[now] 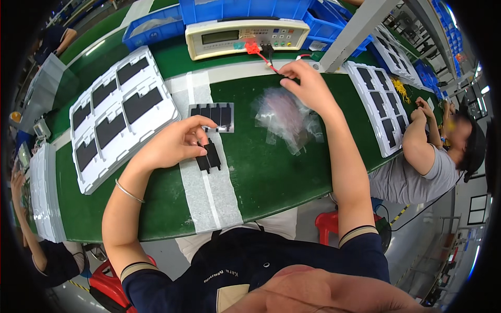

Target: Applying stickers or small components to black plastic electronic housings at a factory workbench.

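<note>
one beige bench meter sits at the back of the green bench, with two white moulded trays: one on the left holding six dark flat pieces, another on the right. one dark flat part lies under the left hand, one small grey tray beyond it, and one heap of clear plastic bags beside the right hand. two red stools show below the bench.

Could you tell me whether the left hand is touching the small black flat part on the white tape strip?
Touching: the head view shows the left hand with its fingers pinching the top edge of the black flat part.
</note>
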A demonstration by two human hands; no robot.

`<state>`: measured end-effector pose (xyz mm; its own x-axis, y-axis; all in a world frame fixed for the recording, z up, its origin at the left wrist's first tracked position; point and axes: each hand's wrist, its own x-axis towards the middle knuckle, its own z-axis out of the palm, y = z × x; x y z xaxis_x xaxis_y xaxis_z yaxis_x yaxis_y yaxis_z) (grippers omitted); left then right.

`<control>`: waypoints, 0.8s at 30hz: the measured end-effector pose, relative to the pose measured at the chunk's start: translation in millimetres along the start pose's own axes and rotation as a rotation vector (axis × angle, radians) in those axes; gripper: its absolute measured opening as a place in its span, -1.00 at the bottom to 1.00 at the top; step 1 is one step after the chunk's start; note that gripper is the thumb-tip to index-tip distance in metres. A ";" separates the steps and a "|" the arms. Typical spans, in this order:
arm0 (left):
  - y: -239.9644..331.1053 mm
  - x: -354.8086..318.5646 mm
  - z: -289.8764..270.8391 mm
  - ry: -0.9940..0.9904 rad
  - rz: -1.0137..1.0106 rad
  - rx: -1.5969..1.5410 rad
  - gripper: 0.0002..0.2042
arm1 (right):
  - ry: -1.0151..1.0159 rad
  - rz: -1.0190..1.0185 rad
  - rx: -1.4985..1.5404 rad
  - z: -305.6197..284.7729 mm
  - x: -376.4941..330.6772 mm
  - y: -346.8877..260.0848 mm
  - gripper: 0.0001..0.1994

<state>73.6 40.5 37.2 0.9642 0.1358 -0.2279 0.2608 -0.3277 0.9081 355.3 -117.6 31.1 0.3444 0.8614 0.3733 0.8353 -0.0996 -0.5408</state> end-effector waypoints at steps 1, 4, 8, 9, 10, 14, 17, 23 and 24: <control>-0.6 -0.5 -2.3 -0.008 -0.019 0.043 -0.55 | 0.023 0.029 -0.003 -1.1 2.0 -7.0 -0.86; 2.1 -3.4 -5.2 -0.021 -0.047 0.199 -0.53 | -0.003 0.001 -0.117 5.0 0.0 -5.6 -0.85; 7.1 -6.6 -6.3 0.009 -0.089 0.424 -0.50 | -0.186 -0.072 -0.196 10.3 -5.0 -2.1 -0.88; 9.2 -9.2 -5.1 0.036 -0.046 0.468 -0.49 | -0.244 -0.110 -0.249 10.6 -8.1 -3.1 -0.88; 11.5 -11.9 -2.2 0.068 0.003 0.515 -0.48 | -0.282 -0.126 -0.213 11.5 -12.0 -4.3 -0.87; 28.4 -19.7 5.0 0.270 0.402 0.526 -0.55 | -0.406 0.050 -0.237 9.5 -8.8 -14.5 -0.85; 73.7 -44.2 8.9 0.208 0.619 0.170 -0.74 | -0.349 0.070 -0.236 10.2 -12.1 -14.9 -0.84; 112.0 -93.7 37.4 -0.084 0.855 -0.535 -0.88 | -0.215 -0.001 -0.212 28.4 -8.7 -12.5 -0.85; 112.0 -88.6 35.1 -0.156 0.978 -0.400 -0.90 | -0.203 -0.007 -0.219 27.6 -9.1 -11.6 -0.85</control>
<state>19.1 -41.0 146.8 0.7488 -0.1505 0.6455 -0.6371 0.1052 0.7635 330.6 -110.5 13.1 0.2638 0.9422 0.2067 0.9177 -0.1792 -0.3547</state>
